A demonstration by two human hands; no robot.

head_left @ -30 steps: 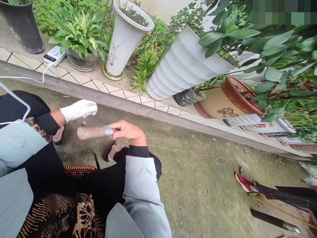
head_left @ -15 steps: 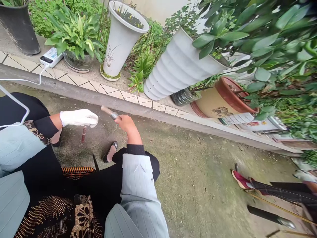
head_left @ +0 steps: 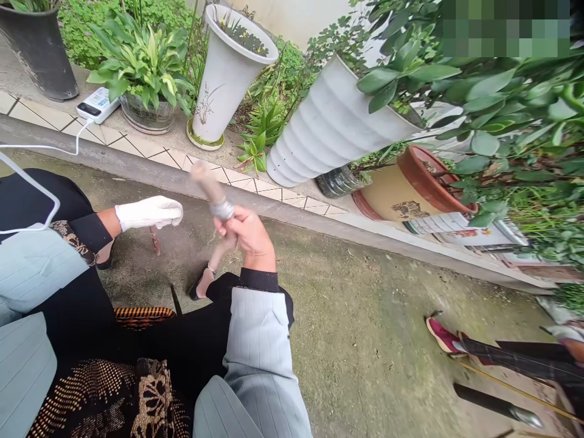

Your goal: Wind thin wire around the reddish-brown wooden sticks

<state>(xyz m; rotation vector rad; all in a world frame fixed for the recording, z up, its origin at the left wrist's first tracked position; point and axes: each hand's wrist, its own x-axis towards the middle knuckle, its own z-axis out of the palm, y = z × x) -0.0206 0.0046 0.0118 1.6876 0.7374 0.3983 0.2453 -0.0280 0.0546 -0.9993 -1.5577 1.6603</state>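
My left hand (head_left: 150, 212), in a white knitted glove, is closed over a thin reddish-brown stick (head_left: 156, 241). The stick's lower end shows beneath the glove; its upper part is hidden. Bare, my right hand (head_left: 249, 234) grips a short stick-like tool (head_left: 208, 184) with a pale wooden end and a silvery band just above the fingers. The tool is smeared by motion and points up and left, apart from the gloved hand. Below my right fingers shows a blurred pale length, which I cannot identify.
Along a tiled ledge (head_left: 173, 156) stand a white vase-shaped planter (head_left: 223, 79), a ribbed white planter (head_left: 328, 131) and a red-rimmed pot (head_left: 387, 188). A white power bank (head_left: 98, 104) with a cable lies there. At right are another person's red shoe (head_left: 442, 334) and a dark tube-like object (head_left: 497, 404).
My right hand has moved slightly right and turned, swinging the tool's wooden end upward. Under my nearly still left hand, the reddish-brown stick has changed its tilt.
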